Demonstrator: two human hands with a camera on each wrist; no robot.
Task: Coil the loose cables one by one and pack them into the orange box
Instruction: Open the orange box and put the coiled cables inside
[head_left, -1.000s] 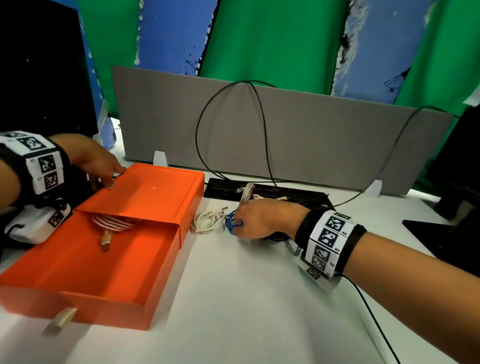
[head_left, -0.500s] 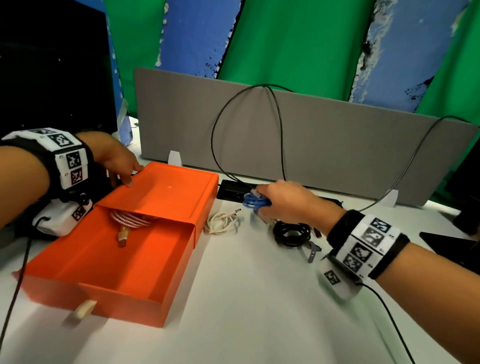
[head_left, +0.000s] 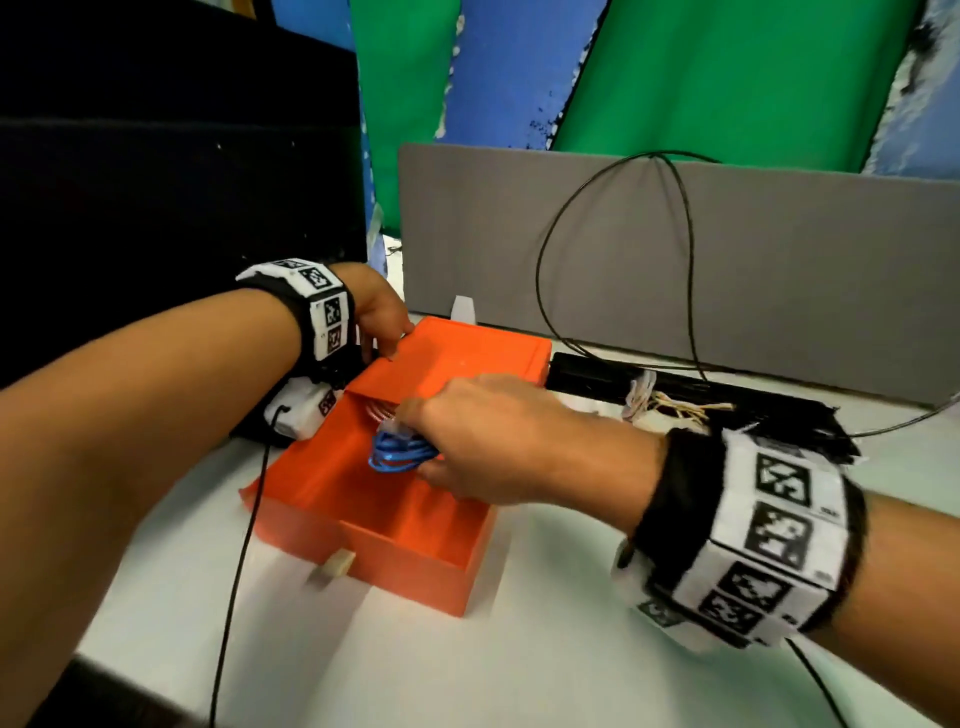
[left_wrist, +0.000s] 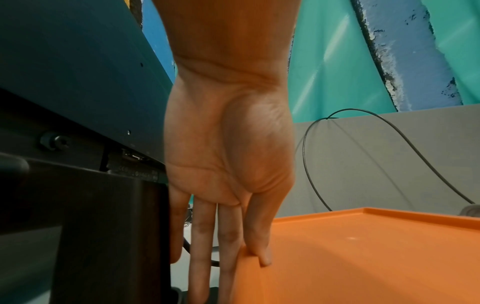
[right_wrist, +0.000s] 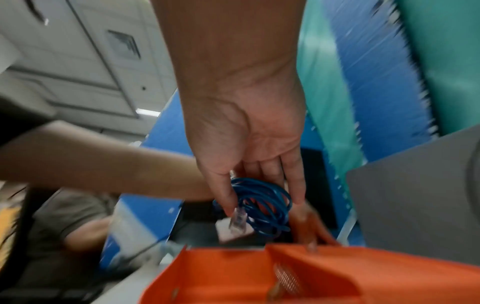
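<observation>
The right hand (head_left: 498, 431) holds a small coiled bundle of blue network cable (head_left: 397, 451) pinched between thumb and fingers, over the open tray of the orange plastic slide-out box (head_left: 400, 525). In the right wrist view the coil hangs from the fingertips (right_wrist: 230, 202) with its clear plug dangling loose below the loops. The left hand (head_left: 382, 312) has its fingers laid straight against the far left corner of the box's orange sleeve (left_wrist: 363, 246), thumb on top, steadying it on the white tabletop (head_left: 519, 665).

The likeliest trouble is the coil itself. Nothing appears to tie it, so once the fingers let go the loops may spring apart and spread across the tray, or climb over the low front wall. A release from above the tray rather than down on its floor would make that worse.

The dangling plug could catch on the tray wall or on the edge of the sleeve as the bundle goes down, and drag a loop out of the hand.

A braided pink-and-white cable coil (head_left: 379, 413) already lies at the back of the tray, partly under the sleeve. If the blue bundle lands on top of it, the stack may stand too high and jam the tray when it is slid shut.

The thin black wrist-camera lead (head_left: 244, 545) runs close along the left side of the box; a pull on it from the left arm could nudge the box just as the coil is let go.
</observation>
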